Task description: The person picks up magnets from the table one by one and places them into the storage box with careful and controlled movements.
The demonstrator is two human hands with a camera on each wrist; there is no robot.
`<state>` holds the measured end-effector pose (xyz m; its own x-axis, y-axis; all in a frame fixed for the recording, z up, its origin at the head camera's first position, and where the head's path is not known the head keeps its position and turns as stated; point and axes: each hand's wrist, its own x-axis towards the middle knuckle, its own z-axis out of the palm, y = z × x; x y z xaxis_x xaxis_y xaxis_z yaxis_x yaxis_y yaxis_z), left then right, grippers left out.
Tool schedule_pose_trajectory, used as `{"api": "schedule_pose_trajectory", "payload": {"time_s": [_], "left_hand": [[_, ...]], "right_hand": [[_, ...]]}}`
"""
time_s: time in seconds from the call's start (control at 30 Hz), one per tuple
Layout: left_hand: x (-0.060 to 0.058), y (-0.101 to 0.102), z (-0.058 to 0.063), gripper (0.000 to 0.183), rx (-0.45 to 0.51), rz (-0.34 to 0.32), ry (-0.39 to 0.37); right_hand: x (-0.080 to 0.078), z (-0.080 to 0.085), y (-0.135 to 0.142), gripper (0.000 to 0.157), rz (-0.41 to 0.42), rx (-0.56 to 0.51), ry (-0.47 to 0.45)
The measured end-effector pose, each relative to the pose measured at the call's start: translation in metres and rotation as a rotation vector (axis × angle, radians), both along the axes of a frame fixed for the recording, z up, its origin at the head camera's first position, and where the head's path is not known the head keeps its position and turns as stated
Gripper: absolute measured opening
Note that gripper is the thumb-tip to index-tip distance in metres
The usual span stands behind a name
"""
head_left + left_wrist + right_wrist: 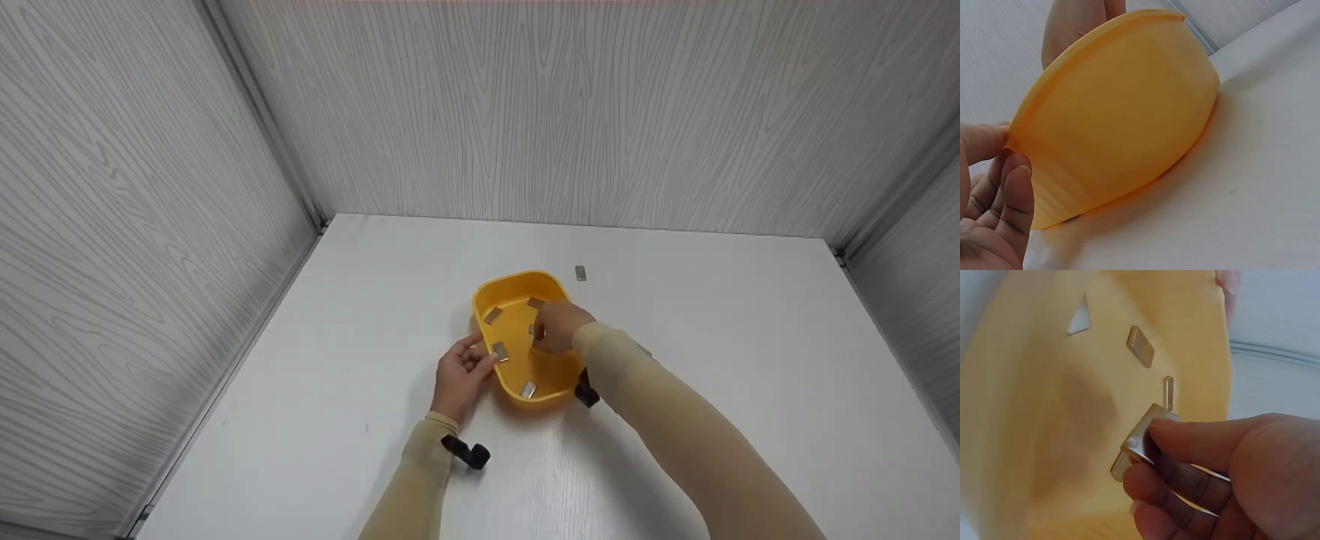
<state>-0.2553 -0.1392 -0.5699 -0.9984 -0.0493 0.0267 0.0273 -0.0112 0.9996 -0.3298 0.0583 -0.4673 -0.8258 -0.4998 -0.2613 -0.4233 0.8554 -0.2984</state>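
A yellow plastic bin (512, 282) stands on the white table, tilted in the left wrist view. My left hand (459, 379) pinches its left rim, thumb on the edge and fingers curled against the outer wall (1112, 118). Over the bin's inside, my right hand (561, 327) pinches a small flat silver metal block (1143, 436) between thumb and fingers. Several like blocks lie apart in the bin, among them one (493, 315) near the far left corner and another (528, 389) at the near end. Part of the bin's right side is hidden behind my right hand and forearm.
One more silver block (580, 273) lies on the table (712, 322), beyond the bin and to its right. Grey wood-grain panels (525, 112) rise at the back and both sides. Each wrist carries a black camera mount (466, 452).
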Motion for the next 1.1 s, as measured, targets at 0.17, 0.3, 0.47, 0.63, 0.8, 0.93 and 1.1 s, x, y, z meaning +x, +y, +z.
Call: {"api": "schedule_pose_trajectory", "payload": {"time_s": [0.17, 0.3, 0.47, 0.63, 0.8, 0.93, 1.1], "left_hand": [[-0.001, 0.000, 0.000, 0.055, 0.003, 0.001, -0.010], [-0.001, 0.000, 0.001, 0.053, -0.009, 0.004, -0.002], [-0.002, 0.000, 0.002, 0.051, -0.016, 0.013, -0.006], [-0.002, 0.000, 0.002, 0.052, -0.020, 0.019, -0.035], [-0.001, 0.000, 0.002, 0.051, -0.021, 0.015, -0.031], [0.000, 0.000, 0.005, 0.051, -0.018, 0.014, -0.017], [0.001, 0.000, 0.006, 0.050, -0.025, 0.012, -0.001]], "right_hand": [[-0.005, -0.016, -0.003, 0.014, -0.043, 0.044, -0.024], [-0.009, -0.025, -0.004, 0.015, -0.067, 0.054, -0.041], [-0.010, -0.027, -0.005, 0.011, -0.091, 0.044, -0.065], [-0.006, -0.025, -0.005, 0.010, -0.085, 0.054, -0.064], [-0.004, -0.025, -0.003, 0.011, -0.058, 0.055, -0.048], [-0.005, -0.025, -0.001, 0.015, 0.009, 0.062, -0.005], [-0.005, -0.028, 0.000, 0.011, 0.020, 0.060, 0.019]]}}
